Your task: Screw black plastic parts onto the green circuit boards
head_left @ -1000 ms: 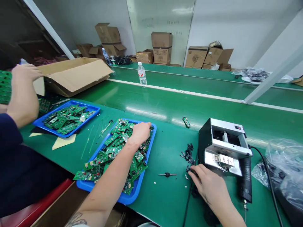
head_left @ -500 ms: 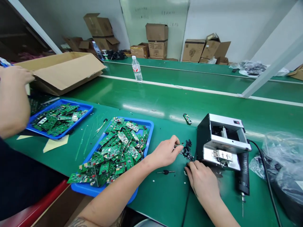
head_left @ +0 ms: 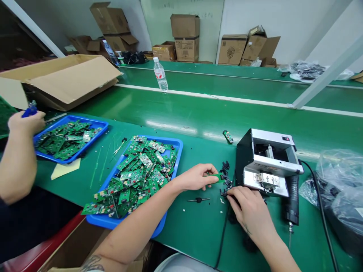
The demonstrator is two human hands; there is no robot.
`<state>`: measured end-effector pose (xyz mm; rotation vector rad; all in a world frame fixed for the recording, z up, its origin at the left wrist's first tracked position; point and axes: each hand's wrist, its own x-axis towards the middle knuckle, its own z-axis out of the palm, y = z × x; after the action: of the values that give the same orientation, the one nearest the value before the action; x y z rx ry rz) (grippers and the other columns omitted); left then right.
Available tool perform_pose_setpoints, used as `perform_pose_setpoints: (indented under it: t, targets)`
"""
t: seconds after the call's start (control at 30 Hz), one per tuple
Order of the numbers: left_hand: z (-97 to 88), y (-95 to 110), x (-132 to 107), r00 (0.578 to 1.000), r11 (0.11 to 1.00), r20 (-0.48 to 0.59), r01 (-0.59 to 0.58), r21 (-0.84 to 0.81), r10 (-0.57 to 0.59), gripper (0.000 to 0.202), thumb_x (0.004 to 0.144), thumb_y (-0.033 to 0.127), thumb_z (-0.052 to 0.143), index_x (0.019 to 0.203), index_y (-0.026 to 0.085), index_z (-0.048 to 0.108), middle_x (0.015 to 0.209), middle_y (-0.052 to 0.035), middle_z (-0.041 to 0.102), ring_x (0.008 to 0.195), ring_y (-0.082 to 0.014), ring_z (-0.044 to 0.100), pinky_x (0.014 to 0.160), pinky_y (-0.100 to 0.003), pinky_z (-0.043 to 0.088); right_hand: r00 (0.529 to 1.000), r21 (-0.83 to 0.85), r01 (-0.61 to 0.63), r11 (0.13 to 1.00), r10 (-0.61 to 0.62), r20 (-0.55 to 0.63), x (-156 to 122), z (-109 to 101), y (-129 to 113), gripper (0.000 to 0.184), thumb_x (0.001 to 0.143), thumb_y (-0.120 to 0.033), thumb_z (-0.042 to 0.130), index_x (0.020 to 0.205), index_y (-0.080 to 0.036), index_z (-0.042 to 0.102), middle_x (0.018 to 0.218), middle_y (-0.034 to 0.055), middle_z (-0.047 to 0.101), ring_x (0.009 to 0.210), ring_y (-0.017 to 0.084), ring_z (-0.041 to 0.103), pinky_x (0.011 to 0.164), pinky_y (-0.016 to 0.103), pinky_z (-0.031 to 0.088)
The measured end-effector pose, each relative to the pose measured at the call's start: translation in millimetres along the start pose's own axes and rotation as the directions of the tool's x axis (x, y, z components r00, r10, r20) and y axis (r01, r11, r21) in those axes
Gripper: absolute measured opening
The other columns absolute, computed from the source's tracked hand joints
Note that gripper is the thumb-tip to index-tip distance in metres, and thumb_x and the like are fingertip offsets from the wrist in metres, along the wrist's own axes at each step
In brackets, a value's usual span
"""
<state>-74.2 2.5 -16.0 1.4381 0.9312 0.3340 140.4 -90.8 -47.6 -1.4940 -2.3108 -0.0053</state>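
My left hand pinches a small green circuit board by one end. The board's free end points right, toward a loose pile of small black parts. At the near end of that pile my right hand has its thumb and fingers drawn together at a small black part; the fingertips partly hide it. To the left, a blue tray is heaped with green circuit boards. A thin tool with a black middle lies on the bench below my left hand.
Right of the pile stands a silver-and-black machine, beside a black electric screwdriver and plastic bags. A single board lies behind. At left, a co-worker's hand holds blue-handled pliers near a second blue tray.
My left hand has turned the circuit board so its flat face shows. My right hand stays at the black parts. The co-worker's hand has lowered, and the view has shifted slightly.
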Motion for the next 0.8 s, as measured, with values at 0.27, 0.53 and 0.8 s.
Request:
perform_pose_setpoints:
  t: [0.27, 0.53, 0.8]
  targets:
    - [-5.2, -3.4, -0.3, 0.995, 0.994, -0.007, -0.097, 0.053, 0.098, 0.023, 0.085, 0.038, 0.060, 0.094, 0.017, 0.058, 0.081, 0.0018, 0.058, 0.069, -0.0087, 0.053, 0.068, -0.022, 0.043, 0.994, -0.150, -0.096, 0.984, 0.087, -0.066, -1.4, 13.2, -18.5, 0.020, 0.093, -0.030, 0.054, 0.078, -0.019, 0.060, 0.071, 0.0041, 0.060, 0.070, 0.019, 0.053, 0.065, 0.034, 0.026]
    - [-4.3, -3.5, -3.1, 0.991, 0.999, 0.131, -0.007, 0.053, 0.000, 0.024, 0.086, 0.038, 0.058, 0.100, 0.018, 0.056, 0.077, 0.0026, 0.058, 0.065, -0.0087, 0.052, 0.061, -0.021, 0.041, 0.995, -0.099, -0.035, 0.994, 0.026, -0.094, 2.3, 14.4, -15.5, 0.014, 0.093, -0.018, 0.052, 0.082, -0.018, 0.060, 0.073, 0.0036, 0.060, 0.069, 0.017, 0.052, 0.066, 0.034, 0.028]
    - [2.1, 4.4, -8.0, 0.961, 0.991, 0.243, 0.137, 0.003, -0.134, 0.027, 0.085, 0.042, 0.062, 0.097, 0.019, 0.055, 0.075, 0.0031, 0.055, 0.057, -0.0061, 0.048, 0.053, -0.019, 0.040, 0.980, 0.021, 0.132, 0.991, -0.127, -0.154, 3.8, -3.7, -10.5, 0.005, 0.090, -0.014, 0.056, 0.089, -0.018, 0.059, 0.084, 0.0039, 0.066, 0.077, 0.016, 0.058, 0.079, 0.035, 0.039]
